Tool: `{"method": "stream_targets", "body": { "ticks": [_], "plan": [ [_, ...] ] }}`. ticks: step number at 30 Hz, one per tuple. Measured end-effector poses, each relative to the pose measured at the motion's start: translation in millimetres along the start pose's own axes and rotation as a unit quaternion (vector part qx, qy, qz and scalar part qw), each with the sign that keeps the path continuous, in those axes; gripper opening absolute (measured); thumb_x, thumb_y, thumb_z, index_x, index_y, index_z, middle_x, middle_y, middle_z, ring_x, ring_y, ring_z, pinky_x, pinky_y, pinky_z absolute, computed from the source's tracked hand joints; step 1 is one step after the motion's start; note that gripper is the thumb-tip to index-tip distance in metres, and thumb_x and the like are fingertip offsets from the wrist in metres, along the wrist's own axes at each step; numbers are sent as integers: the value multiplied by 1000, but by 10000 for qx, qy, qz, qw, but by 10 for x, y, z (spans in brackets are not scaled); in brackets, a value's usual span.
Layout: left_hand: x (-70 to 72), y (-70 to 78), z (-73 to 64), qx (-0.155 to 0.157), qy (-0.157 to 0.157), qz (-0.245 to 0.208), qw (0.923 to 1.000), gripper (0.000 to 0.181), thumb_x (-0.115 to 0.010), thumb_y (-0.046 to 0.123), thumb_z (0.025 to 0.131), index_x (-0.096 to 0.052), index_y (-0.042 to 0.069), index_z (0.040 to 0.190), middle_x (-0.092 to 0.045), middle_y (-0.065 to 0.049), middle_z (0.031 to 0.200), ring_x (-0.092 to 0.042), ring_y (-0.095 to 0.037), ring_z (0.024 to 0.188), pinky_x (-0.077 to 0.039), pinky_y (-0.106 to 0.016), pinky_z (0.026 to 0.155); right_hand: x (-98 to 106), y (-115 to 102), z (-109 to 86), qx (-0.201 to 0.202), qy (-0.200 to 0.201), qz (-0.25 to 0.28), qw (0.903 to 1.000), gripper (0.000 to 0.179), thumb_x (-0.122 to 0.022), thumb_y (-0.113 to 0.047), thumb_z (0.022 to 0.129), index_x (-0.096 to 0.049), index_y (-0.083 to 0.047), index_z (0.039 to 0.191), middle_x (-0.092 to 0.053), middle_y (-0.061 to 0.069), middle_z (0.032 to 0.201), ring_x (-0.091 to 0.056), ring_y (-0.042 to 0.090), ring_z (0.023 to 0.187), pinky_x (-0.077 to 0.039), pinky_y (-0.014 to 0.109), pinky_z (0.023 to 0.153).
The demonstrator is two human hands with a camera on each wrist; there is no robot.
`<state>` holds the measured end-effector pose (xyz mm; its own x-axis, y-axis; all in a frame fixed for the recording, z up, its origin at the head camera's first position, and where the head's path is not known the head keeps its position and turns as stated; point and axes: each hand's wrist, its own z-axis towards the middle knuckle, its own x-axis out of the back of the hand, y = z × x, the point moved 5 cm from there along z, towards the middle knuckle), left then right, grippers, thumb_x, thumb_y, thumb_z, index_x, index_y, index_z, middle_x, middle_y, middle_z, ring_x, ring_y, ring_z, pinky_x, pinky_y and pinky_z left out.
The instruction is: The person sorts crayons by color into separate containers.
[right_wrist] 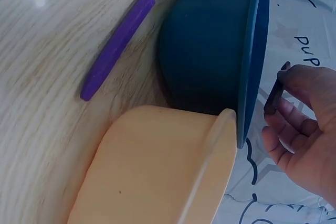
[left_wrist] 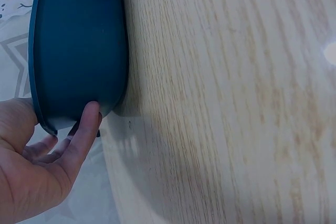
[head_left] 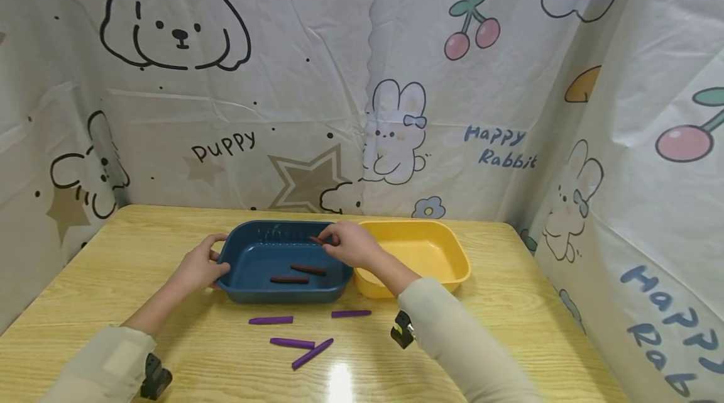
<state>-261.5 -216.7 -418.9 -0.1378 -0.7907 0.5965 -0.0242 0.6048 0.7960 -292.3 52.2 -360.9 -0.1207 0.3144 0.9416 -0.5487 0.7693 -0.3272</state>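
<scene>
My left hand (head_left: 199, 264) grips the left end of a dark blue basin (head_left: 283, 296), thumb at the rim and fingers against the outer wall. Over the basin's right rear part, my right hand (head_left: 352, 243) pinches a brown crayon (right_wrist: 274, 94) between thumb and fingertips. Inside the basin lie two more brown crayons, one near the front wall (head_left: 290, 280) and another brown crayon (head_left: 308, 270) just behind it. A yellow basin (head_left: 452, 252) stands against the blue one's right side, partly hidden by my right forearm.
Several purple crayons lie on the wooden table in front of the basins: one purple crayon (head_left: 271, 320) at the left, another purple crayon (head_left: 351, 314) at the right, and a touching pair nearer me. A printed curtain (head_left: 317, 107) hangs behind and beside the table.
</scene>
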Motion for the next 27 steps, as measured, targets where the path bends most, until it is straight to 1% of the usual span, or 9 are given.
{"method": "stream_targets", "body": {
  "ticks": [8,11,15,17,19,20,22,24,27],
  "plan": [
    [7,-3,-2,-3,37,-4,10000,62,-53,0,87,-24,-5,141,-56,-29,98,-64,-16,62,-56,-35,55,-38,-31,93,-104,-79,-124,9998,21,-61,-20,90,-68,-14,109,-47,-4,64,-40,9,56,-31,21,53],
    [1,-13,4,8,38,-13,10000,62,-53,0,87,-24,-5,141,-56,-28,98,-64,-16,61,-56,-35,55,-65,-42,121,-123,-153,-164,9997,21,-61,-19,90,-69,-16,109,-47,-5,59,-39,8,52,-31,20,50],
    [0,-14,2,-6,32,-2,10000,62,-53,0,86,-24,-5,141,-56,-28,98,-64,-16,61,-57,-35,55,-127,-56,150,-159,-264,-160,9994,20,-60,-19,91,-69,-17,109,-41,-7,50,-34,6,44,-28,19,45],
    [4,-10,-2,-3,39,7,10000,62,-53,0,86,-24,-5,141,-56,-28,98,-64,-16,61,-56,-35,55,-156,-61,163,-176,-315,-200,9991,21,-60,-19,91,-69,-18,110,-38,-8,47,-32,6,42,-28,19,45],
    [6,-3,-5,-10,32,8,10000,62,-53,0,86,-24,-5,141,-56,-29,99,-64,-16,62,-56,-35,55,-168,-67,171,-185,-323,-258,9990,21,-59,-20,91,-69,-18,110,-39,-7,48,-33,7,42,-28,19,45],
    [5,-1,-6,-18,26,4,10000,62,-53,0,86,-24,-5,141,-55,-29,98,-64,-16,62,-56,-35,55,-171,-69,176,-174,-314,-310,9989,21,-60,-20,91,-69,-18,110,-42,-7,49,-34,6,43,-29,19,46],
    [1,3,-7,4,21,1,10000,62,-53,0,87,-24,-5,141,-55,-29,99,-63,-16,62,-56,-35,55,-170,-72,179,-156,-286,-444,9985,21,-60,-21,91,-68,-18,110,-49,-5,58,-39,7,49,-32,19,49],
    [-1,6,-6,11,22,-10,10000,62,-53,0,86,-24,-5,141,-55,-29,99,-63,-17,62,-57,-35,55,-160,-76,181,-122,-245,-536,9982,22,-61,-21,90,-68,-18,110,-58,-2,71,-45,8,57,-37,19,53],
    [-4,8,-7,25,32,-11,10000,62,-52,0,86,-24,-5,141,-55,-29,99,-63,-16,62,-57,-35,56,-144,-68,181,-61,-212,-593,9980,23,-62,-22,90,-68,-16,111,-62,3,91,-50,9,70,-42,21,61]
  ]
}}
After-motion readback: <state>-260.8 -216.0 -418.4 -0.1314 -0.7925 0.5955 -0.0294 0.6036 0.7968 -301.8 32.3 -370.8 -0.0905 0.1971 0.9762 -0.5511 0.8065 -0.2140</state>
